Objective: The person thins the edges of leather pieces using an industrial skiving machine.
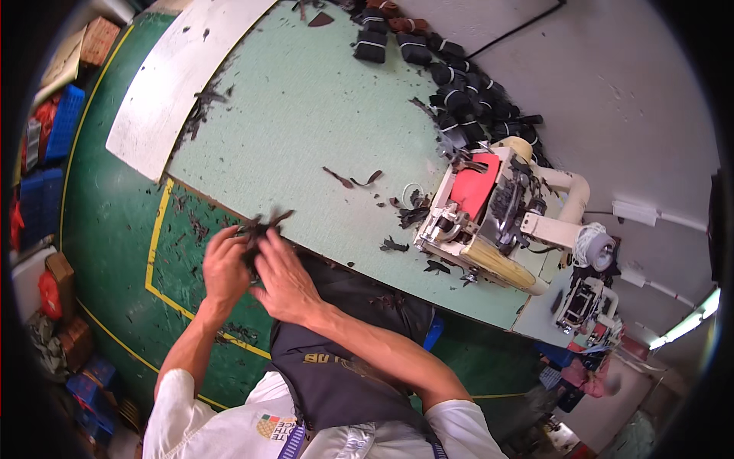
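Note:
Close to the table's near left edge, both my hands are together at a bunch of dark leather-like strips (264,228). My left hand (225,266) has its fingers curled around the bunch from the left. From the right, my right hand (287,280) presses its fingers against the same strips. Motion blurs the strips and fingertips, so the exact grip is hard to see. Two loose brown strips (352,179) lie on the pale green table (306,115) beyond my hands.
A white machine with a red plate (474,183) stands on the table at the right. Tied black bundles (451,96) are piled along the wall. Dark scraps (394,244) lie beside the machine. A white board (183,76) adjoins the table's left side. Blue crates (65,122) stand far left.

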`<state>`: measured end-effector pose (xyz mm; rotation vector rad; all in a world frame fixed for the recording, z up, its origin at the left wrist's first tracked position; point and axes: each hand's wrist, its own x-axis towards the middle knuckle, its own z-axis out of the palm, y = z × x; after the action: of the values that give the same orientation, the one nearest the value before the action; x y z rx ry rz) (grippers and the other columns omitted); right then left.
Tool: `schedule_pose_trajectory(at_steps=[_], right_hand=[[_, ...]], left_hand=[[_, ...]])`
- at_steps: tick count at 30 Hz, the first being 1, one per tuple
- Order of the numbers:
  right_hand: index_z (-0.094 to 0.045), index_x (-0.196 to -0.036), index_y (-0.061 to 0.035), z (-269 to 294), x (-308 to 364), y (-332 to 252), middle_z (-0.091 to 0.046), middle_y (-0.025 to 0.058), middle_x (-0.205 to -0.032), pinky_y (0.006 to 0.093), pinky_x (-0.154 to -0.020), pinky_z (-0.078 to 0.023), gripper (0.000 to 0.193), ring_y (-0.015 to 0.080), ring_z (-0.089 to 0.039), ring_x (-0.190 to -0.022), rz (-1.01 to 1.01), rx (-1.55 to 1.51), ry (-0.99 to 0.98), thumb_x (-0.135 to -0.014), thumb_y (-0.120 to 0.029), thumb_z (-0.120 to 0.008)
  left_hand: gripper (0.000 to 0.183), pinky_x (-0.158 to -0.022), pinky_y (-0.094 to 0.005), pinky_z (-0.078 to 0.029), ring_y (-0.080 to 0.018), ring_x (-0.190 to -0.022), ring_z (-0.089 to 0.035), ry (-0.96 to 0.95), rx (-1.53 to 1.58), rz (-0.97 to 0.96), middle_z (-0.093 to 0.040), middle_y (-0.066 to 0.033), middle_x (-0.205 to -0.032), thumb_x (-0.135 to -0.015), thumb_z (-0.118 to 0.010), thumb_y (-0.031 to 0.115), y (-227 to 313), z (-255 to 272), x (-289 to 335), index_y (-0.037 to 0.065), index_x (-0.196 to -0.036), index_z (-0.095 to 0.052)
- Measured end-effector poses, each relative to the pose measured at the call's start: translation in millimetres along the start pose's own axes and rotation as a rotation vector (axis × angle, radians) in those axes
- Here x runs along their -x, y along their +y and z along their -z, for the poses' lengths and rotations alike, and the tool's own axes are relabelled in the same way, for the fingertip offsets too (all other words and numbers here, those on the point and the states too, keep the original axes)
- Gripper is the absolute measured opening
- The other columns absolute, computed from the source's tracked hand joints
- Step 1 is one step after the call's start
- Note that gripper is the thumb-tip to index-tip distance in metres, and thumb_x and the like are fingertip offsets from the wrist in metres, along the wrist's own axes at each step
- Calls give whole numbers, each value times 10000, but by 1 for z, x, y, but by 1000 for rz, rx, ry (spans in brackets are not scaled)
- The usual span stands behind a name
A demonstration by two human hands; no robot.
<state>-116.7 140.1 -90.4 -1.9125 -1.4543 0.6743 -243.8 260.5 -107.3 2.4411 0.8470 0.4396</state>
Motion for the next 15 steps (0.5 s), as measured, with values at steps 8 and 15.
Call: schedule_pose_trajectory(at_steps=[8, 15], right_hand=[[-468, -1353, 26, 103, 122, 71, -420, 284, -1406, 512, -1104, -343, 508, 446, -420, -1302, -581, 191, 429, -914, -137, -665], [-198, -1518, 97, 89, 122, 98, -113, 397, -1559, 642, -1180, -155, 883, 600, -91, -1451, -667, 207, 303, -906, -305, -693]], left_hand=[[453, -1139, -465, -383, -355, -1347, -478, -179, 108, -204, -544, -168, -1403, -886, -585, 15, 102, -53, -111, 41, -1338, -570], [589, -1210, -487, -256, -292, -1457, -361, -422, 88, -567, -457, -83, -1524, -902, -652, 279, 166, -164, -149, 110, -1443, -493]])
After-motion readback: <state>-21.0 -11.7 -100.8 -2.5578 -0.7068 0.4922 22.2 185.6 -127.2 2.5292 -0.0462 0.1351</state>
